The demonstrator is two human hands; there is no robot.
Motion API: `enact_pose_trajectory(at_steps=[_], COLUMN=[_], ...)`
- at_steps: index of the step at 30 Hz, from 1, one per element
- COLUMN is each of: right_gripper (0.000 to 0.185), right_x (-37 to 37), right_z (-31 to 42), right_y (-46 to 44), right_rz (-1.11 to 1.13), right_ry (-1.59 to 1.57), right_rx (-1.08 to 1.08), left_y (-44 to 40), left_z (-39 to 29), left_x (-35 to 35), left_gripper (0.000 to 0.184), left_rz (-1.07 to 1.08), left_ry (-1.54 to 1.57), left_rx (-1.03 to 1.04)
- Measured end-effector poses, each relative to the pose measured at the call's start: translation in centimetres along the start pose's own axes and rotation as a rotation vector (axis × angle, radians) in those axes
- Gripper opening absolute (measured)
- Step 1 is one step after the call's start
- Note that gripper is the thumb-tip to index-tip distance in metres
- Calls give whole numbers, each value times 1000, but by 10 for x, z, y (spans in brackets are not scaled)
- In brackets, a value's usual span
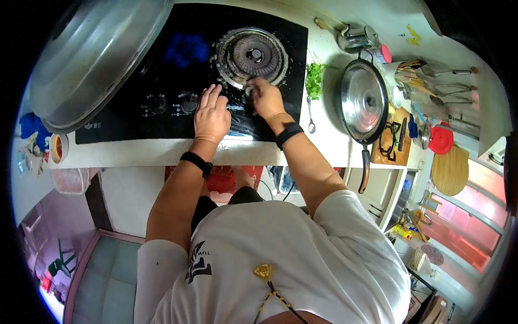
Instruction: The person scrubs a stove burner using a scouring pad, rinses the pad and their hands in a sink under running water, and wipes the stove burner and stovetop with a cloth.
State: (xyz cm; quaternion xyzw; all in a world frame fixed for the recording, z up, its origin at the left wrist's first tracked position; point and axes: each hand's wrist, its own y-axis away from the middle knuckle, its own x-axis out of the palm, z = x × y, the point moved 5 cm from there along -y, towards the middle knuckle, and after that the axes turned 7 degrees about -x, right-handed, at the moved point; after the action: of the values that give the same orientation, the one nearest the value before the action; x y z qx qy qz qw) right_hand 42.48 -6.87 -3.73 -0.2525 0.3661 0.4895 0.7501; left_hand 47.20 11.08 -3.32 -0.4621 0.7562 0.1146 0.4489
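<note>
A round metal burner sits on the black glass cooktop, with a stained metal ring around it. My right hand is at the near edge of that ring, its fingers curled round something small and dark that I cannot make out. Left of it, my left hand rests on the cooktop with its fingers stretched out, beside a control knob. Foamy or wet streaks show on the glass near both hands.
A large metal lid or wok covers the left side. Right of the cooktop are green leaves, a spoon, a lidded pan and a wooden board. A small bowl stands at the far left.
</note>
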Motion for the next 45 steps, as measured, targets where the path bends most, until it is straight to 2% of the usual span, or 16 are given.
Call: enact_pose_trajectory(at_steps=[1,2,3,5,9,13,15,20,23,27,31,36,39,45], right_gripper=[20,23,26,24,18,10,8,7,11,17,17,15,19,22], right_x=[-5,-21,-28,-34,-36,-17,-3,35,31,12,27,42,51,44], right_z=[-5,-8,-19,-32,-27,-16,-3,43,45,52,75,86,95,105], right_y=[4,6,5,0,-7,-1,0,-22,-31,-23,-63,-109,-121,-112], right_rz=[18,-100,-97,-16,-29,-43,-135,-154,6,-155,-131,-50,8,79], right_ry=[-108,-77,-94,-2,276,267,209,172,223,147,199,437,526,507], right_rx=[11,-63,-15,-24,-158,-102,-138,-157,-123,-307,-372,-320,-316,-315], left_y=[1,-1,1,3,0,1,0,-2,0,-1,-4,0,-1,2], left_z=[-1,0,1,1,3,3,3,0,1,2,5,6,5,4], left_x=[0,0,0,1,4,3,2,-2,-1,0,-1,1,-1,1], left_gripper=[21,22,22,22,18,18,18,20,20,18,17,18,19,20], left_rz=[4,-2,-2,10,-8,-27,-22,-7,-12,-9,-38,-31,-38,-23], left_ry=[4,8,11,6,31,25,27,43,63,67,60,76,66,73], left_rx=[3,3,3,7,-3,8,0,20,11,-6,12,19,21,21])
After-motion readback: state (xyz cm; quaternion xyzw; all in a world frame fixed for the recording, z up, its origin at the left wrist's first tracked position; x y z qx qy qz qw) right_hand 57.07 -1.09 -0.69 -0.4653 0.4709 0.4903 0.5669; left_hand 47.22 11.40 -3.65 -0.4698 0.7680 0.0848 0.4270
